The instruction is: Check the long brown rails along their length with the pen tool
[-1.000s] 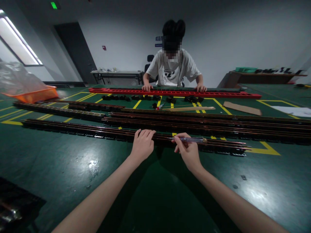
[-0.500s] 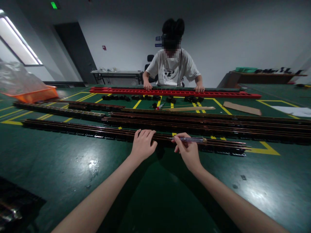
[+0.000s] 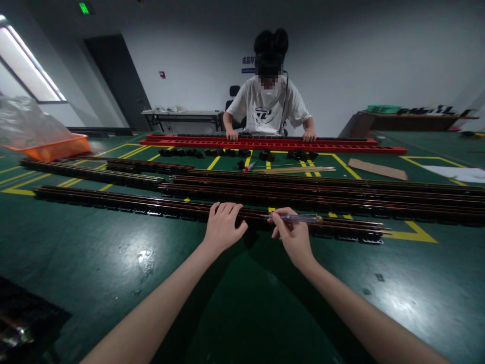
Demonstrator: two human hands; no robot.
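In the head view, a long black strip with copper-coloured rods (image 3: 125,201) lies across the table in front of me. My left hand (image 3: 225,224) grips it near the middle, fingers curled over the far side and thumb on the near side. Just to the right, my right hand (image 3: 291,232) pinches a screwdriver (image 3: 303,218) with a clear handle. Its shaft points left, low over the strip, and its tip meets the rods between my hands. Whether the tip touches a rod is too small to tell.
More black strips with rods (image 3: 333,194) lie just beyond. Behind them are loose black parts (image 3: 182,152), thin brass rods (image 3: 295,170) and a cardboard piece (image 3: 378,169). Opposite, a co-worker (image 3: 269,108) rests both hands on red rails (image 3: 265,144). An orange basket (image 3: 53,149) stands left.
My left thumb has shifted slightly to the right; my right hand and the screwdriver look almost still. Across the table, the far red rail has slid a little to the right under the co-worker's hands.
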